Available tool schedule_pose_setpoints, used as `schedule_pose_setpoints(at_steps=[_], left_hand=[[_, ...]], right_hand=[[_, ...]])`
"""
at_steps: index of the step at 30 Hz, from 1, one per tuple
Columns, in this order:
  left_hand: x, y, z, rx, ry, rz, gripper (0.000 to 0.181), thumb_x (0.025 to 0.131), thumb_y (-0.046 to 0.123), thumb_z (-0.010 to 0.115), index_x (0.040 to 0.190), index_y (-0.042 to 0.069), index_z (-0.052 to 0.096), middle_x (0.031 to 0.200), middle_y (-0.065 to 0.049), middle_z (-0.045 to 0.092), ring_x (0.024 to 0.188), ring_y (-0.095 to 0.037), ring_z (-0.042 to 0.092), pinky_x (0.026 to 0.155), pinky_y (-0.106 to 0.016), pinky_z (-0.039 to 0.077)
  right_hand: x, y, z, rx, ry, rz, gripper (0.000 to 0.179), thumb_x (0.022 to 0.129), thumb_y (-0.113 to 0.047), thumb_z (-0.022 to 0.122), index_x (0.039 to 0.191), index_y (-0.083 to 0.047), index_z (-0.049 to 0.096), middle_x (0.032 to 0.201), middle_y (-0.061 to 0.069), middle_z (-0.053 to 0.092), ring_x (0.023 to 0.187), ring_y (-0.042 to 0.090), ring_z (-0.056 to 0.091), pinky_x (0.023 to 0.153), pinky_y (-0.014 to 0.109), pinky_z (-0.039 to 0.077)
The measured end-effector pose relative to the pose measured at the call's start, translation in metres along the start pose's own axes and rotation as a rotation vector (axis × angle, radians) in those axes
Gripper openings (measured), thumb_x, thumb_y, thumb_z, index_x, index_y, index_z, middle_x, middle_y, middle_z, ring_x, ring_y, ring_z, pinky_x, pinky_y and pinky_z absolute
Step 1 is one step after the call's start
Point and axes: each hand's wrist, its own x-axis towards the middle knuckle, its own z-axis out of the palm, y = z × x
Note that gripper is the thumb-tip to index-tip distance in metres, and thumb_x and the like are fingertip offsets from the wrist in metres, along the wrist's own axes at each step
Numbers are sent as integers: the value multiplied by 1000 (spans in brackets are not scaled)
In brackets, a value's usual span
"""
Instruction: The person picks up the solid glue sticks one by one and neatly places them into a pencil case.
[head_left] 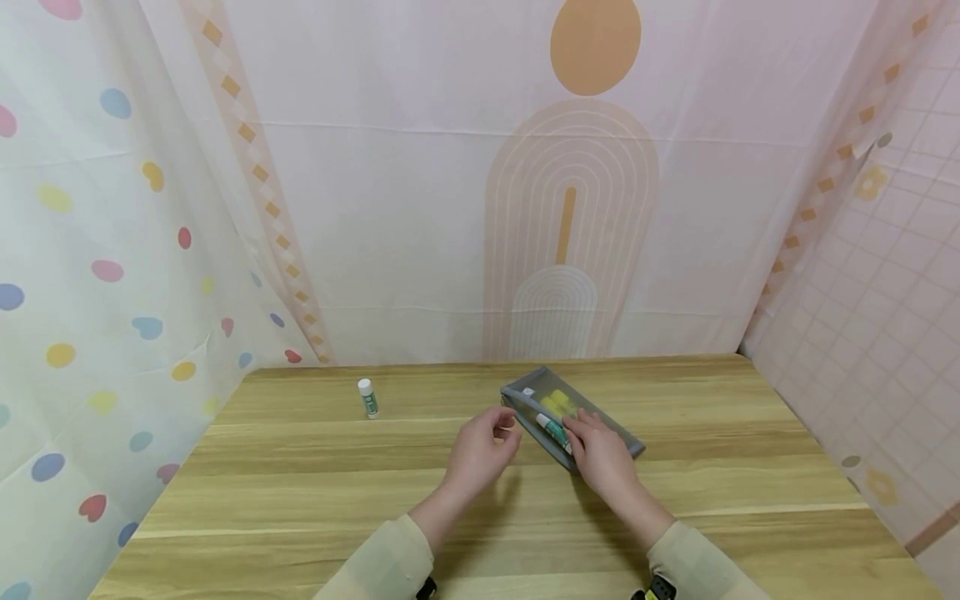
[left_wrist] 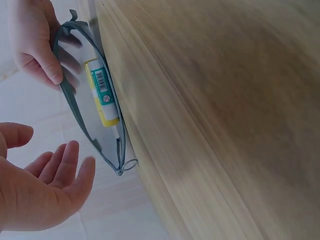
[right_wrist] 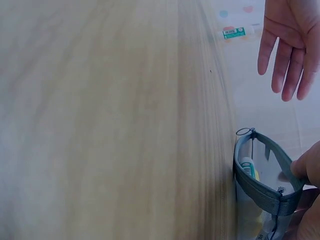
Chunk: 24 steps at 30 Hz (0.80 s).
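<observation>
A grey see-through zipper pouch [head_left: 628,446] lies on the table with its mouth gaping toward me. Inside are a white glue stick with a green label [head_left: 553,433] and something yellow [head_left: 557,403]. My right hand [head_left: 603,454] grips the upper edge of the mouth, its thumb [left_wrist: 49,67] outside and fingers showing through the pouch. Off the pouch's left end, my left hand [head_left: 483,450] hovers with relaxed fingers and an empty palm. In the right wrist view the zipper rim [right_wrist: 255,187] forms a wide loop.
Another glue stick [head_left: 368,399] with a white cap stands upright toward the back left of the wooden table [head_left: 300,500]. Patterned cloth [head_left: 405,225] hangs behind the table and along both sides.
</observation>
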Motion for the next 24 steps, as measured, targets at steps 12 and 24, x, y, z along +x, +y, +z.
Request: schedule_pose_setpoints(at_steps=[12,24], left_hand=[[0,-8,-5,150,17,38,29,89,10,71,116,-2,67,107,-15,70,95,-30,65,83,-44,55],[3,-24,-14,323,137,74,30,83,16,79,111,6,72,105,-9,73,99,-32,66,84,-54,48]], right_hand=[[0,0,0,11,-5,-3,22,94,-4,65,114,2,71,123,31,61,115,51,56,94,60,49],[0,1,1,8,3,-3,22,94,-4,66,113,2,71,123,31,61,113,51,57,93,61,49]])
